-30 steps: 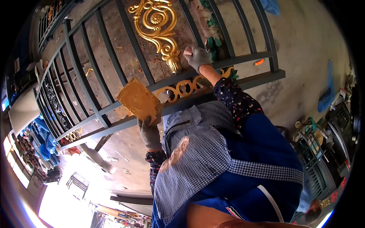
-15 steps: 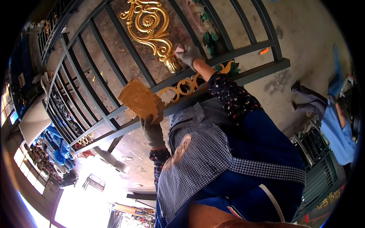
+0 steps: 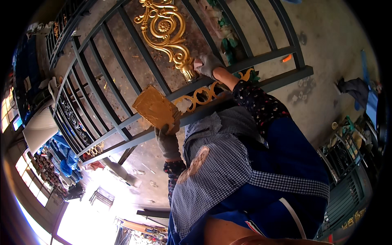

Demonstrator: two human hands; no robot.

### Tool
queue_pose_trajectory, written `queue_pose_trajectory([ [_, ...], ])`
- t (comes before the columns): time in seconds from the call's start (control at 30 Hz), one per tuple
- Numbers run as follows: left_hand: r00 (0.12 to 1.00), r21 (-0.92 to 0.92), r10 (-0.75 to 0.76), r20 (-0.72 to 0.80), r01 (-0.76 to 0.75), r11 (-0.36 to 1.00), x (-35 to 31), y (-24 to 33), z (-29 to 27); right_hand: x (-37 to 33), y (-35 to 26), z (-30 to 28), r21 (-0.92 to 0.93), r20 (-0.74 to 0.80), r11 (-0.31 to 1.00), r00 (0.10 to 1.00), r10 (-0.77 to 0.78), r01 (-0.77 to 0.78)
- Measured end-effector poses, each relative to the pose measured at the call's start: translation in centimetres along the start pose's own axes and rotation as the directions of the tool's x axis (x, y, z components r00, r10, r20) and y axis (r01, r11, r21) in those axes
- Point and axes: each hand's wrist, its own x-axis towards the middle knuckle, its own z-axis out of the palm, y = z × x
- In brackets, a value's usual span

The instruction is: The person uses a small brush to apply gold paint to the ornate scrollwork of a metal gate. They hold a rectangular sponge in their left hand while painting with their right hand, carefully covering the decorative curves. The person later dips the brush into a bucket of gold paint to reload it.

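My left hand point(image 3: 166, 143), in a grey glove, grips the near edge of a flat board point(image 3: 154, 107) coated with golden-brown paste. The board is held tilted over the lower rails of a dark metal railing point(image 3: 161, 79). Beyond it, a gold scrollwork ornament point(image 3: 164, 27) with a rosette is set between the bars. Close beside the ornament's bottom collar is my right hand point(image 3: 210, 66), also gloved, its fingers drawn together. Something pinkish shows at those fingertips; whether it is bare skin or a small pad, I cannot tell. Gold-brown ring scrolls point(image 3: 200, 97) fill the gap between the lower rails.
A small orange object point(image 3: 286, 58) lies on the floor beyond the right end. More dark railings stand at far left and lower right point(image 3: 347, 196). A person in blue point(image 3: 369, 102) is at the right edge. Green scraps point(image 3: 230, 45) lie beneath the bars.
My right hand has slid a little down along the ornament to its bottom collar. The board stays in my left hand. The person at the right has shifted toward the edge, and the view has moved slightly.
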Motion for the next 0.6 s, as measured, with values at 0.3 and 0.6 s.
queue_pose_trajectory([
  [0.3,0.998,0.147,0.058,-0.026,-0.053,0.988,0.1,-0.3,-0.3,-1.6,-1.6,-2.0,-0.103,0.146,0.993,0.988,-0.045,0.061],
  [0.6,0.995,-0.015,0.035,-0.089,-0.037,0.999,0.0,-0.1,-0.2,-0.2,-2.0,-0.9,-0.247,-0.134,0.894,0.901,-0.413,0.374],
])
